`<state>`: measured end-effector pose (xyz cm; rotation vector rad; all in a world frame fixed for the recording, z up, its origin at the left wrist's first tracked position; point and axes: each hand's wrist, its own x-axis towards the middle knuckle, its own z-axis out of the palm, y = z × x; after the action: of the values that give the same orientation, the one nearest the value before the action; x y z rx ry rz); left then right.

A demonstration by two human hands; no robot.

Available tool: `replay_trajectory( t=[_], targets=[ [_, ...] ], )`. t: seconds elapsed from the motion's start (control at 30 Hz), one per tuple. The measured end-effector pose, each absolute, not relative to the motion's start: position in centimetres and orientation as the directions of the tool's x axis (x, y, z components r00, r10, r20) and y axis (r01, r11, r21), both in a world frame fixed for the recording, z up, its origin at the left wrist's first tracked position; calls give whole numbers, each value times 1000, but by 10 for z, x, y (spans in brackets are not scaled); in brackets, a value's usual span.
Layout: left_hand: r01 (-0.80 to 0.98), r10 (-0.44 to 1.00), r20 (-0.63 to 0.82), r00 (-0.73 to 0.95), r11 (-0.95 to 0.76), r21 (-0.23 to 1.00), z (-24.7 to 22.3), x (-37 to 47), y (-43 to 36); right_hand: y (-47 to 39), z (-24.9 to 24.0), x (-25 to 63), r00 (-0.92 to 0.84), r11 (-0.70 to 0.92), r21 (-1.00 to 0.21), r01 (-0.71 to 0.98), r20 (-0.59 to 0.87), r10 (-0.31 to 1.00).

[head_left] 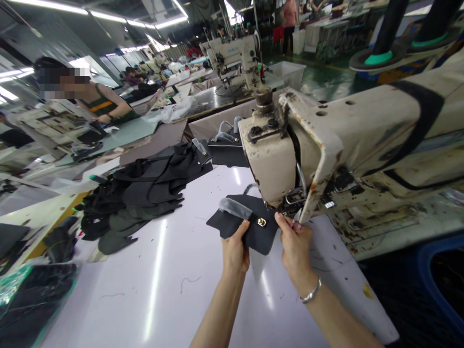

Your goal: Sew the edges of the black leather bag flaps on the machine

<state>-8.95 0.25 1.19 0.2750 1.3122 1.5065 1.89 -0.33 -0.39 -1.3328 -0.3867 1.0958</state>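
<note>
A black leather piece [261, 240] with a gold clasp and a plastic-wrapped handle [235, 208] is lifted over the white table. My left hand [235, 251] pinches its lower edge, thumb on top beside the handle. Close to the piece's right edge, my right hand [295, 241] is closed around small scissors [297, 218], whose pinkish loops show at the fingers. Both the piece and my right hand are just below the head of a worn cream sewing machine [271, 164]. The needle area is partly hidden behind the machine's guard.
A heap of black cut pieces [145, 188] lies at the left of the white table [195, 290]. Similar black pieces with wrapped handles [226, 150] sit at the back. A person [112, 104] works at the far left. A blue bin [427, 285] stands at the right.
</note>
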Motion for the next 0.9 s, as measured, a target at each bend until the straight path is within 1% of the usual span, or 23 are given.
replay_trajectory(
  t=[0.1,0.23,0.3,0.37,0.43,0.5,0.57,0.63,0.8,0.9],
  targets=[
    [-562,759,-451,-471,136,816,13,-77,-20,-3,-6,26,456,-164,-893,-420,-364,813],
    [-586,695,-496,-521,131,800,15,-54,-45,-4,-8,39,363,-213,-863,-458,-400,841],
    [-588,679,-517,-522,153,795,14,-44,-56,-6,-8,49,305,-244,-875,-418,-388,870],
    [-584,661,-539,-523,183,791,12,-35,-64,-9,-9,61,262,-260,-920,-294,-339,903],
    [-586,646,-557,-523,202,785,10,-29,-70,-14,-8,73,227,-237,-966,-102,-255,940],
    [-595,644,-562,-519,200,778,9,-25,-73,-18,-6,83,188,-190,-979,70,-174,967],
    [-599,654,-553,-516,187,779,9,-22,-75,-21,-4,88,165,-163,-976,142,-139,976],
    [-591,666,-535,-519,172,788,9,-21,-76,-22,-5,88,169,-170,-978,117,-150,974],
    [-583,678,-512,-527,150,799,10,-20,-72,-15,-6,81,181,-248,-964,-99,-263,948],
    [-584,682,-505,-529,140,799,11,-19,-67,-9,-1,78,208,-251,-955,-158,-281,937]
  ],
)
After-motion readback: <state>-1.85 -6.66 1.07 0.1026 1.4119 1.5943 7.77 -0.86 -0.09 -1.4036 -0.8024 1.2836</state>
